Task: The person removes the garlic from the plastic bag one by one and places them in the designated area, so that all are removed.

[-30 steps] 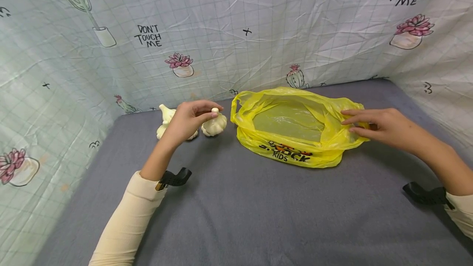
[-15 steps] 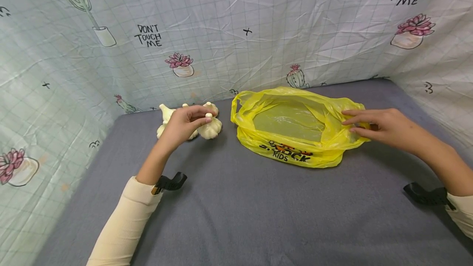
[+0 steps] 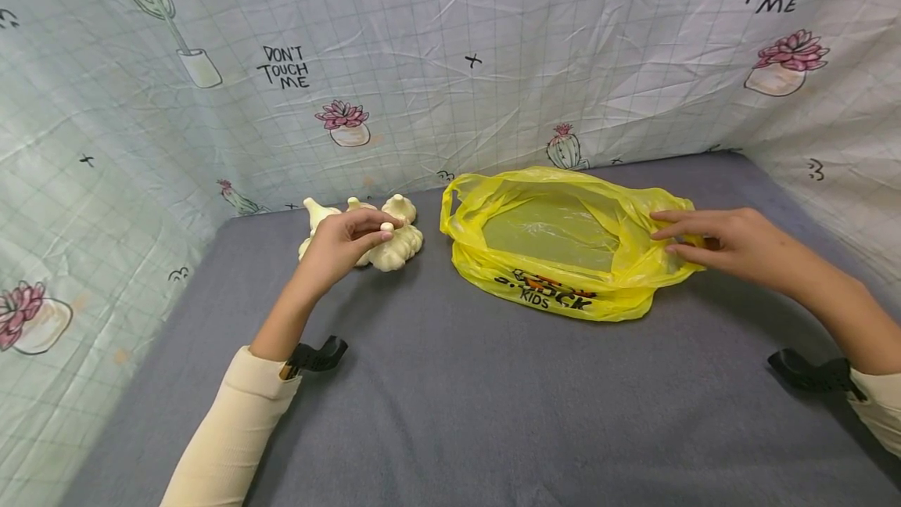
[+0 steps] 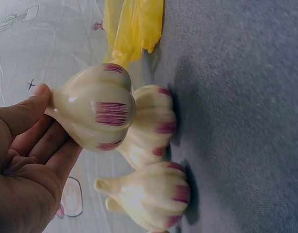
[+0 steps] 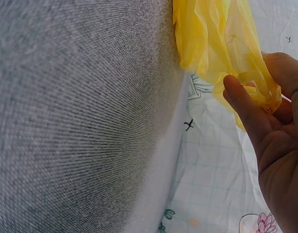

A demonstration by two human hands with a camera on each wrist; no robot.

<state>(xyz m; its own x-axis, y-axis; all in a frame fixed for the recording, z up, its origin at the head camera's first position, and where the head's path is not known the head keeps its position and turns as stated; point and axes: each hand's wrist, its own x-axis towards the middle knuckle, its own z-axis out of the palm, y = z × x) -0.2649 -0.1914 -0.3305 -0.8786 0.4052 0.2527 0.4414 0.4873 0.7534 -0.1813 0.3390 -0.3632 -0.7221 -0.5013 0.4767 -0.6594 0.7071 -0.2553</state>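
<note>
My left hand (image 3: 334, 247) pinches a cream garlic bulb (image 4: 98, 107) by its stem, thumb on one side and fingers on the other. Purple streaks mark its base in the left wrist view. Close behind it and partly covered are other garlic bulbs (image 3: 400, 208), a cluster that extends behind my hand to a bulb (image 3: 319, 212) at the left. A yellow plastic bag (image 3: 556, 288) lies to the right with its mouth spread wide. My right hand (image 3: 746, 245) holds the bag's right edge, the thin plastic gathered between thumb and fingers (image 5: 246, 109).
Grey cloth (image 3: 493, 397) covers the table under everything. A pale printed curtain (image 3: 450, 84) rises along the back and both sides, close behind the bulbs and the bag. Black wrist mounts (image 3: 320, 352) sit on both forearms.
My left hand has carried the garlic bulb left and toward me, away from the bag, uncovering bulbs behind it. My right hand and the bag have stayed put.
</note>
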